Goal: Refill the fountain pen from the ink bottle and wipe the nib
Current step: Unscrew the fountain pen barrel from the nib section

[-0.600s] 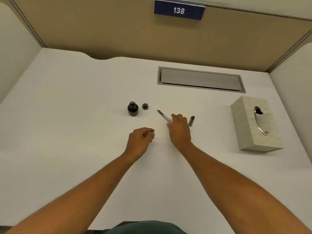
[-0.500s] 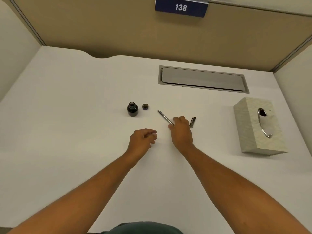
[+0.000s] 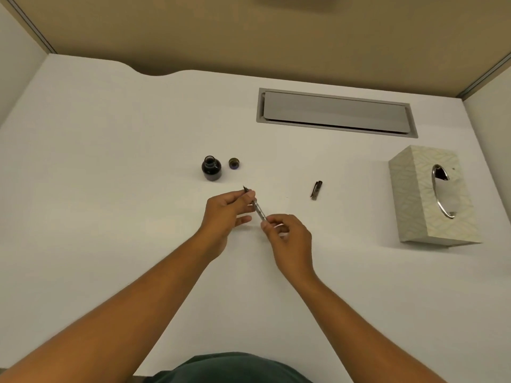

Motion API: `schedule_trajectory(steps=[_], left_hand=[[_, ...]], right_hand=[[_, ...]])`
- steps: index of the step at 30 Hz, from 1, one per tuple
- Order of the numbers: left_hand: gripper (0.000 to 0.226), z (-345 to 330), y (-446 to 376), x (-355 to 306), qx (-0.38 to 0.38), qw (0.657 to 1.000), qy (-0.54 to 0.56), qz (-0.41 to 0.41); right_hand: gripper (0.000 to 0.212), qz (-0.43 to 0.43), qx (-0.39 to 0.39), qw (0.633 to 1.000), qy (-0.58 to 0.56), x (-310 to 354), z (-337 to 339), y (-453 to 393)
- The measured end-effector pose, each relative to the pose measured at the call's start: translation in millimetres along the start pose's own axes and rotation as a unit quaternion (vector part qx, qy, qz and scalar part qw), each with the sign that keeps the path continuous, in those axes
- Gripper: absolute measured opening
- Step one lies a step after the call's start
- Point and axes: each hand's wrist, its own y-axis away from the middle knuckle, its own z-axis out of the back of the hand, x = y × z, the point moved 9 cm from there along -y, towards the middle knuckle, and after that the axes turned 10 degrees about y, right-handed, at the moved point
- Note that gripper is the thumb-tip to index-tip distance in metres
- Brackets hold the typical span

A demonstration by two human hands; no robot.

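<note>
Both hands hold the uncapped fountain pen (image 3: 258, 210) above the white desk (image 3: 110, 217). My left hand (image 3: 225, 212) pinches its front section, and the nib points up and left past my fingertips. My right hand (image 3: 287, 237) grips the rear end of the barrel. The open ink bottle (image 3: 211, 168) stands a short way beyond my left hand, with its small round lid (image 3: 234, 163) lying just to its right. The pen's cap (image 3: 316, 190) lies on the desk to the right of the hands.
A patterned tissue box (image 3: 431, 194) with a chrome-rimmed slot stands at the right edge. A grey cable hatch (image 3: 336, 113) is set into the desk at the back. Beige partition walls close the desk on three sides.
My right hand lifted the pen off the desk and drew it nearer. My left hand came up and took hold of the front section. The camera tilted down, so the number sign left the view.
</note>
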Motion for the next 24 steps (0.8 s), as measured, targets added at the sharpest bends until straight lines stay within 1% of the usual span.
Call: schedule_trajectory(steps=[2,5,6,10,12,14,16,19,24], left_hand=[[0.024,-2,5,-3,0.024,1.000,0.001,0.000],[0.021,-2,12,-4,0.040,0.999,0.008,0.001],[0.020,-2,14,-4,0.042,0.999,0.013,0.003],[0.019,-2,21,-3,0.066,0.997,0.026,0.003],[0.020,-4,23,-2,0.081,0.996,0.027,0.005],[0.019,-5,24,-2,0.088,0.996,0.025,0.004],[0.017,-4,24,-6,0.084,0.996,0.024,-0.006],[0.016,-1,23,-12,0.065,0.997,0.021,-0.028],[0.018,3,21,-13,0.030,0.998,0.038,-0.041]], right_hand=[[0.007,-0.015,0.017,0.999,-0.026,3,1,14],[0.002,-0.037,0.044,0.997,-0.058,3,-1,25],[0.005,-0.041,0.062,0.995,-0.067,3,-4,26],[0.028,-0.050,0.151,0.984,-0.083,9,-17,33],[0.034,-0.067,0.180,0.976,-0.098,12,-21,35],[0.035,-0.090,0.199,0.969,-0.118,15,-23,37],[0.033,-0.103,0.200,0.965,-0.134,16,-24,36],[0.027,-0.089,0.167,0.974,-0.121,20,-18,29],[0.003,-0.035,0.091,0.992,-0.082,23,-4,15]])
